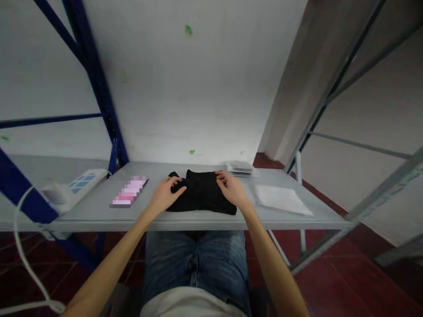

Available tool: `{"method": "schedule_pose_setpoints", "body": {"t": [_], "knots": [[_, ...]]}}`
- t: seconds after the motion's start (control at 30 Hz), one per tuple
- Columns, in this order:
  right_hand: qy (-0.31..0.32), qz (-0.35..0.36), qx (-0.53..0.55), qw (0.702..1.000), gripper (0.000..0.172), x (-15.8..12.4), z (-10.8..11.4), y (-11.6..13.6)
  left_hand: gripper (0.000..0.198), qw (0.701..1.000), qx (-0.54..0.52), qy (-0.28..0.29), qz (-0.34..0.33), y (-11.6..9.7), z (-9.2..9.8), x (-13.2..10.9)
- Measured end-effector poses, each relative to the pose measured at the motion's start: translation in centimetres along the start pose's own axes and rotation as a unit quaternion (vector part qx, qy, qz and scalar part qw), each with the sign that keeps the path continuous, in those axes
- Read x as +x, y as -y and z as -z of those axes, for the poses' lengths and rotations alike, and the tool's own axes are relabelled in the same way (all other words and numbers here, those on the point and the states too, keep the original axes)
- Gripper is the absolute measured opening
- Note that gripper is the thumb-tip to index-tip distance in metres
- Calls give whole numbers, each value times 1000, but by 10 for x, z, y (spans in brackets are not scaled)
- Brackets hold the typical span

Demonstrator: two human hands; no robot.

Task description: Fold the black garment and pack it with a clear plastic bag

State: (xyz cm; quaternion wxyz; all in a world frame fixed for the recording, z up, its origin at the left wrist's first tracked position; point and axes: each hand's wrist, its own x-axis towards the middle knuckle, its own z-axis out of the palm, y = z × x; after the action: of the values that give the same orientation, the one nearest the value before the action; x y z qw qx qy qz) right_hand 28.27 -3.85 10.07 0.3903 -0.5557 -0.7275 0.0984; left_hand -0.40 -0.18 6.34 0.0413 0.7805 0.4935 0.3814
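A piece of folded black cloth (201, 193), perhaps a garment, lies flat near the front edge of the shelf. My left hand (167, 192) rests on its left end, thumb and fingers apart with black fabric showing between them. On the right end lies my right hand (233, 189), its fingers spread and touching the top of the fabric. Neither hand lifts the cloth. The undersides of the fingers are hidden.
A phone (130, 192) with a blurred screen lies left of the cloth, and a white power strip (82, 182) with a cable is farther left. Clear plastic bags (282, 198) lie at right; a stack of flat packets (239, 167) sits behind. Blue posts (105, 101) and grey posts (317, 110) flank the shelf.
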Motion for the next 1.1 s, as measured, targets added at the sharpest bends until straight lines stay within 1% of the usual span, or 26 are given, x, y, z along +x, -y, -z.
{"method": "schedule_pose_setpoints", "body": {"t": [0.1,0.17,0.23,0.3,0.4,0.47,0.5,0.57,0.63,0.7,0.8,0.9,1.0,1.1], "knots": [[40,-59,-61,996,30,-10,13,-33,35,998,23,29,-54,-7,-12,-4],[64,-81,-94,990,28,-13,19,-46,31,997,46,33,-59,-12,-20,-6],[70,-93,-109,987,30,-15,23,-52,26,997,58,18,-42,-14,-25,-7],[65,-104,-117,985,32,-14,25,-54,27,998,55,-7,-8,-13,-24,-6],[63,-114,-134,982,33,-14,24,-54,33,993,31,-60,95,-7,-15,-2],[67,-118,-144,980,31,-14,20,-53,46,982,19,-85,168,-1,-5,0],[68,-119,-147,980,31,-14,17,-53,55,977,17,-90,194,2,1,2],[68,-128,-154,977,33,-14,9,-51,70,969,19,-87,232,7,9,4],[63,-141,-160,975,36,-14,0,-50,83,962,24,-78,259,12,14,6],[54,-152,-164,973,38,-14,-8,-49,89,960,31,-65,271,17,14,7],[39,-170,-158,972,36,-13,-18,-51,84,966,36,-60,248,23,9,7],[44,-206,-131,969,34,-9,-22,-57,69,979,17,-87,183,28,6,8],[42,-225,-113,967,29,-4,-20,-63,47,987,-22,-105,118,31,6,10],[9,-219,-109,970,25,4,-14,-65,36,986,-59,-118,98,31,6,12]]}}
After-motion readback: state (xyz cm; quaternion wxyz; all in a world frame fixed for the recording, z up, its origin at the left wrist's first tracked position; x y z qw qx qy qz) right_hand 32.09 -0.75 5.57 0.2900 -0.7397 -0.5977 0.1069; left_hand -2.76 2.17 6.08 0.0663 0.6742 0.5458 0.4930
